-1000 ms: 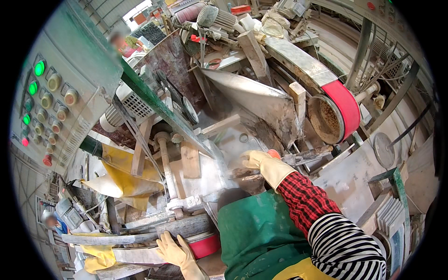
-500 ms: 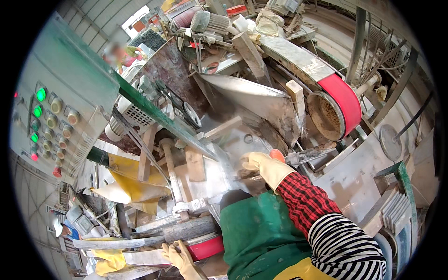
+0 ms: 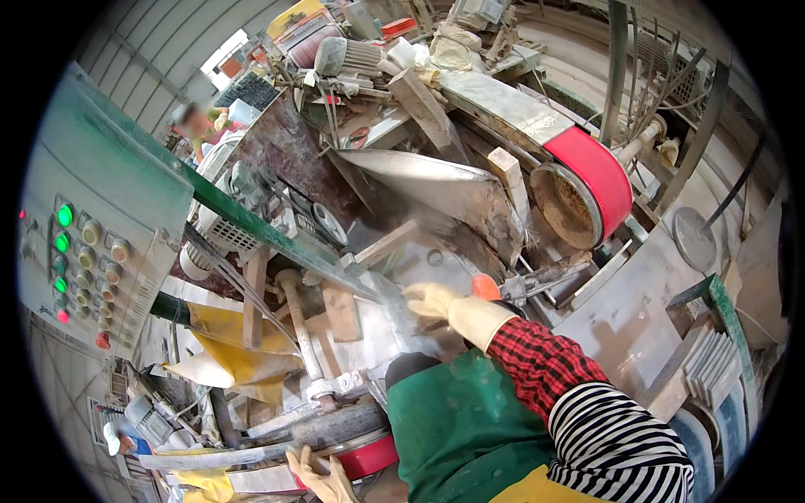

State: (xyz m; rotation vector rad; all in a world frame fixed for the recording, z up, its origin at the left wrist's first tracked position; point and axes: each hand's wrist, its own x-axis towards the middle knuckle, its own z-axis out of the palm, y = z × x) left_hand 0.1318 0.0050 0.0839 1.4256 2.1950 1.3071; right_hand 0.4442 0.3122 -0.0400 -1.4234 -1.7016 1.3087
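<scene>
Here, smooth-gloved left grip (image 3: 325, 479) spread, beside curved red belt (image 3: 370, 458), right grip (image 3: 443, 305), hold unclear

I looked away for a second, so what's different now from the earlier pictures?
The right hand has moved left, exposing more of the orange object. The view shifted, so the control panel sits lower in the picture. No clear grasp or release shows. The left hand stays at the lower red belt, and the panel's green lights stay lit.

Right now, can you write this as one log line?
left hand: by lower red belt; right hand: near orange object; panel: green lights lit
</scene>
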